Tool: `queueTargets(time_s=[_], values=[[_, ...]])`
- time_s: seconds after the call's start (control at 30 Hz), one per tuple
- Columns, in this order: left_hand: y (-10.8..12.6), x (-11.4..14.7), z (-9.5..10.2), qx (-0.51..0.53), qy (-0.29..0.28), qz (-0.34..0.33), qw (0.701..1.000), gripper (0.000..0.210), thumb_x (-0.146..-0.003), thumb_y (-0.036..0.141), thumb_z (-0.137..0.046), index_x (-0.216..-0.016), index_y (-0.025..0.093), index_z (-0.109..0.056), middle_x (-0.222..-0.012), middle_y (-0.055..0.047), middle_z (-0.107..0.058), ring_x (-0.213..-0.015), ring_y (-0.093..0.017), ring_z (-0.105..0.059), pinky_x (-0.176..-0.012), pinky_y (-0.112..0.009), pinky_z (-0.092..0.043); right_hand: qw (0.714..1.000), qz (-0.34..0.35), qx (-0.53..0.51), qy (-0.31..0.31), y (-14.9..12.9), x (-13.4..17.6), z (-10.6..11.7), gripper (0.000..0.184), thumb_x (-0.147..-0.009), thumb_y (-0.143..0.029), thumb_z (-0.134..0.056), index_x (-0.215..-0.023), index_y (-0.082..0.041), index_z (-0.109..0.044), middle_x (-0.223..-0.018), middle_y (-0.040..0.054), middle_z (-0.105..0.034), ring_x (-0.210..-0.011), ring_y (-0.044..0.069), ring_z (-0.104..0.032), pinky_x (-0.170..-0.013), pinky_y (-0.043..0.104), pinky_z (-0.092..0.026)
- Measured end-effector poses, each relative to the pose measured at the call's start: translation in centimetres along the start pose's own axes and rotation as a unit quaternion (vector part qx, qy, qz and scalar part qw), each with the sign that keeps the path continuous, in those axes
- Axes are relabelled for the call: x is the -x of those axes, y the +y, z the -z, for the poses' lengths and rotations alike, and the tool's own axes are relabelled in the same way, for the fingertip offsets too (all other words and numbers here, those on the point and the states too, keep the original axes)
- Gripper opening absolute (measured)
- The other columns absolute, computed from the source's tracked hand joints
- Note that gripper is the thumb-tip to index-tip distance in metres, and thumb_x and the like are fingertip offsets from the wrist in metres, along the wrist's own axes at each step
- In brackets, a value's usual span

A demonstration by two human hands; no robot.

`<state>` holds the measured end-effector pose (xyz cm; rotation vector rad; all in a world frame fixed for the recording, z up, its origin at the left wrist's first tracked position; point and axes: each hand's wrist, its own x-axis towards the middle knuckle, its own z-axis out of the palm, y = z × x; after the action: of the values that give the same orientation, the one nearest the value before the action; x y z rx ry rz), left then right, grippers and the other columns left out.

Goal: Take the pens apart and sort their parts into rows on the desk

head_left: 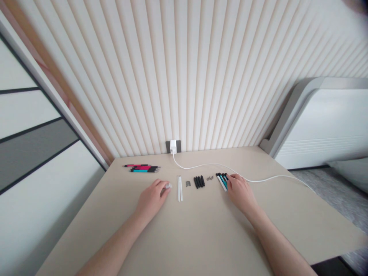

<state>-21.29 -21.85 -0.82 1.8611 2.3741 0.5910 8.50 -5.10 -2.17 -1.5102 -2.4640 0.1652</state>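
Note:
My left hand [152, 195] rests on the table with thumb and fingers curled round a few small whitish plastic pieces [168, 186]. My right hand [240, 189] has its fingers closed at the right side of a row of pen barrels [222, 182], white and teal with black ends; the fingers partly hide them. Between the hands lie thin white pen refills [179, 188], small grey springs [188, 183], several black rubber grips [199, 182] and small metal pen tips [210, 178], set out in separate groups.
Several red and teal pens [143, 168] lie at the table's back left. A white charger [173, 147] is plugged into the wall socket, its white cable [207, 165] running across the back of the beige table [184, 237] to the right. A bed headboard [324, 119] stands at right.

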Motion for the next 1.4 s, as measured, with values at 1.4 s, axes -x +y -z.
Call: queueTargets(time_s=[1.4], values=[[-6.5,-2.3,1.5,-0.169,0.094,0.063,0.979,0.022,-0.090,0.020,-0.048,-0.101,0.022,-0.066,-0.106,-0.010,-0.061,-0.105,-0.030,-0.053,-0.090,-0.044,-0.040,0.965,0.136,-0.192,0.115,-1.4,0.1,-0.4,0.032,-0.093,-0.032,-0.040,-0.108,-0.020,-0.066,-0.113,0.0107,-0.061,-0.105,0.024,-0.057,-0.095,0.039,-0.045]])
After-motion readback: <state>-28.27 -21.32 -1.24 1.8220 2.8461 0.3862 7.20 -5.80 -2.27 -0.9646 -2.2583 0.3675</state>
